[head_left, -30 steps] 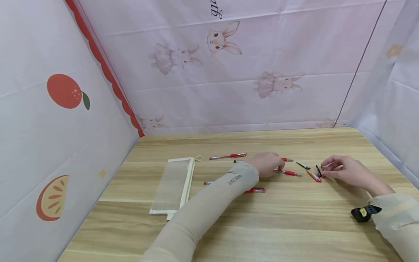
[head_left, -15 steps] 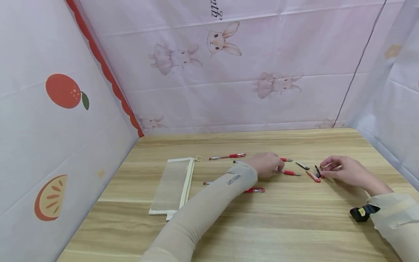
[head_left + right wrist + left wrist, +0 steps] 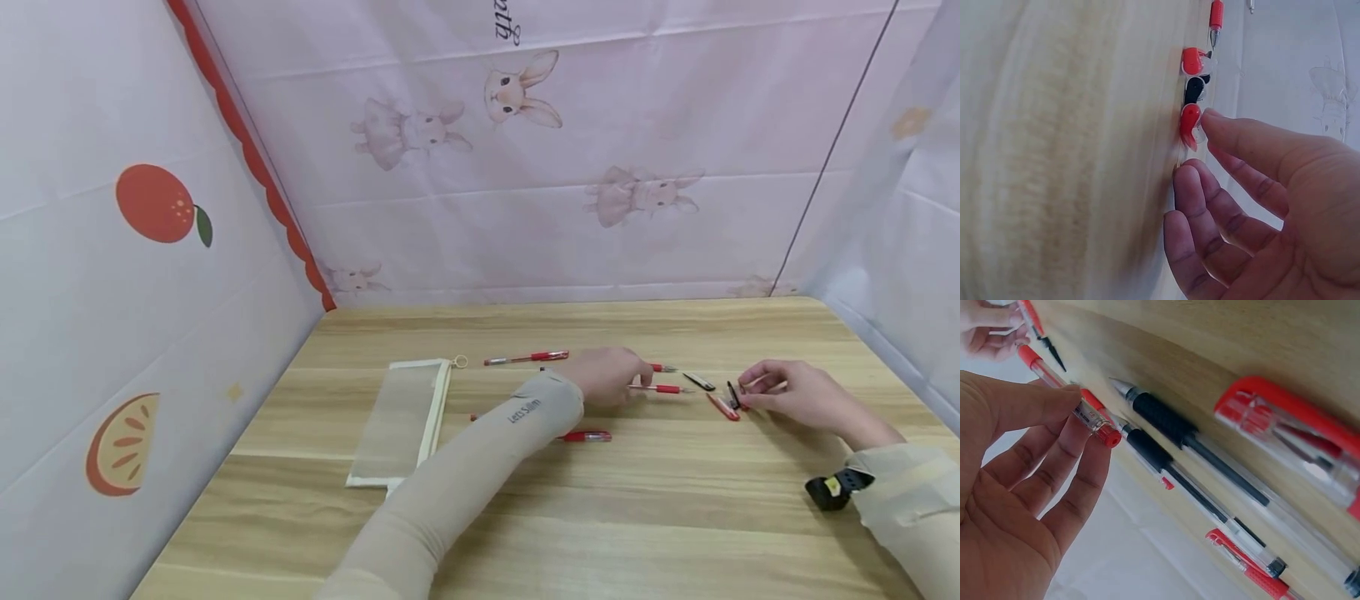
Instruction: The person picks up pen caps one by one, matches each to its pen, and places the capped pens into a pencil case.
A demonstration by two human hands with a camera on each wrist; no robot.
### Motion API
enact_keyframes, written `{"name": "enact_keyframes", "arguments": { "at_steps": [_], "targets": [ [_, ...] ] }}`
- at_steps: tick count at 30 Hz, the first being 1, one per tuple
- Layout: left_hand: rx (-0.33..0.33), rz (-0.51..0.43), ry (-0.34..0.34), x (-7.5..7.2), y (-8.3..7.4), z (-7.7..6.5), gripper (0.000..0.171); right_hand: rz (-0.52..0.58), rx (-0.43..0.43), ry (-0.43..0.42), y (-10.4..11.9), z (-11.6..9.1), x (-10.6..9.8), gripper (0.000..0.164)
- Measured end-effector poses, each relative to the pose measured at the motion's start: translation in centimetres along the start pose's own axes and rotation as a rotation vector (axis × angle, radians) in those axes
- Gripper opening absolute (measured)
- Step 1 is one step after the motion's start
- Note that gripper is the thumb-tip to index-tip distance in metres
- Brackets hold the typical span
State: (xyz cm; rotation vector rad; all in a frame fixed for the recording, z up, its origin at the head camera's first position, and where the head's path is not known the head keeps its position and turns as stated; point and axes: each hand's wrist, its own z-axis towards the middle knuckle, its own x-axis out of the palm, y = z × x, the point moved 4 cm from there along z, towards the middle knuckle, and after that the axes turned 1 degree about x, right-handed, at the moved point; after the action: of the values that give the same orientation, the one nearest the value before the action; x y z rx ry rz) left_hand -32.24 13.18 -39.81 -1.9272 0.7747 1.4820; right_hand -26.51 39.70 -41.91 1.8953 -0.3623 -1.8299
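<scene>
In the head view my left hand (image 3: 611, 375) pinches an uncapped red gel pen (image 3: 667, 389), its tip pointing right. Thumb and fingertips grip the clear barrel near the red end plug (image 3: 1109, 434), seen in the left wrist view. At the right, my right hand (image 3: 802, 400) has thumb and index finger at a red pen cap (image 3: 1190, 122), which appears pinched between them at the table surface. Beside it stand a black cap (image 3: 1194, 90) and another red cap (image 3: 1191, 61). A further black cap (image 3: 699, 382) lies farther left.
A white-edged mesh zip pouch (image 3: 397, 425) lies at the left of the wooden table. A capped red pen (image 3: 527, 358) lies behind my left arm, another red pen (image 3: 585, 436) partly under it. Two uncapped black pens (image 3: 1166, 425) lie near my left hand.
The red gel pen in my left hand has turned slightly, its tip now farther from me and more level. My right hand stays at the caps. The head view has shifted a little.
</scene>
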Motion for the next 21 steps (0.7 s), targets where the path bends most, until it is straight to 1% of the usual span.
{"name": "enact_keyframes", "arguments": {
  "at_steps": [1, 5, 8, 9, 16, 21],
  "targets": [
    [-0.004, -0.009, -0.002, -0.1, 0.1, -0.1, 0.026, -0.001, 0.001, 0.001, 0.0, 0.0, 0.0, 0.028],
    [0.017, -0.011, -0.020, -0.6, 0.4, -0.7, 0.034, 0.001, 0.001, 0.006, 0.1, 0.1, -0.1, 0.029],
    [0.031, -0.021, -0.026, -0.8, 0.7, -1.2, 0.036, 0.002, -0.001, 0.007, 0.1, 0.2, -0.1, 0.028],
    [0.027, -0.035, -0.025, -0.8, 0.8, -1.4, 0.037, 0.001, -0.004, 0.007, 0.1, 0.2, -0.1, 0.028],
    [0.014, -0.071, -0.058, -0.9, 1.9, -2.6, 0.035, -0.003, -0.013, 0.016, -0.1, 0.2, -0.2, 0.027],
    [-0.007, -0.104, -0.064, -0.8, 2.7, -3.1, 0.033, 0.009, -0.019, 0.024, -0.1, 0.3, -0.2, 0.027]
  ]
}}
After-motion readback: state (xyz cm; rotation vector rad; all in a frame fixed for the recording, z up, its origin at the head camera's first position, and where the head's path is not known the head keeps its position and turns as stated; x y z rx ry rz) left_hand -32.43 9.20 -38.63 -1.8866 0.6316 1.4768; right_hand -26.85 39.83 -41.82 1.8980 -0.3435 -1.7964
